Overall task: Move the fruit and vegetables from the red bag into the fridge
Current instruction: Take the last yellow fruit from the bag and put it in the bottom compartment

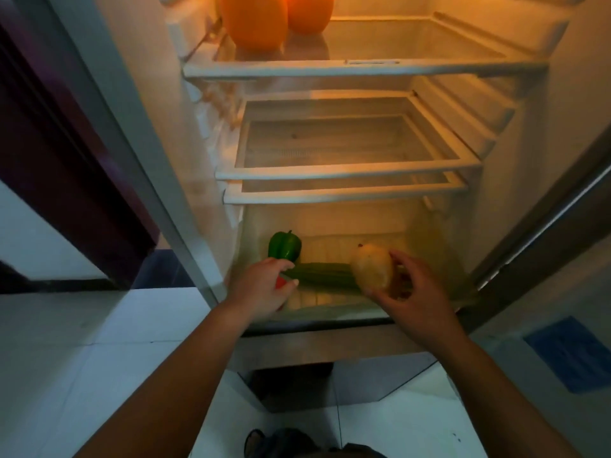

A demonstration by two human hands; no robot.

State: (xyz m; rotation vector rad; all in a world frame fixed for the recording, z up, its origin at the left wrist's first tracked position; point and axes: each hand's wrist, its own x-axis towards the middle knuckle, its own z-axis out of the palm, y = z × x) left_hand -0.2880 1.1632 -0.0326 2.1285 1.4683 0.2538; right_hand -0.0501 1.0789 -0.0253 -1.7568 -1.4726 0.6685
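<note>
Nearest to us, at the bottom edge of the view, lies a dark object [284, 441] on the floor; we cannot identify it, and no red bag is visible. Farther in, both our hands reach into the bottom compartment of the fridge [205, 246]. Our left hand [261, 285] curls around a small red item [281, 283], mostly hidden, so we cannot name it. Our right hand [410, 292] cradles a yellowish fruit [372, 267], fingers spread around its right side and underside, its long axis tilted up and left. Between our hands a long green ridged vegetable [322, 274] lies left to right. Behind the left hand a green bell pepper [284, 246] stands stem up. On the top shelf sit two orange fruits [254, 18].
</note>
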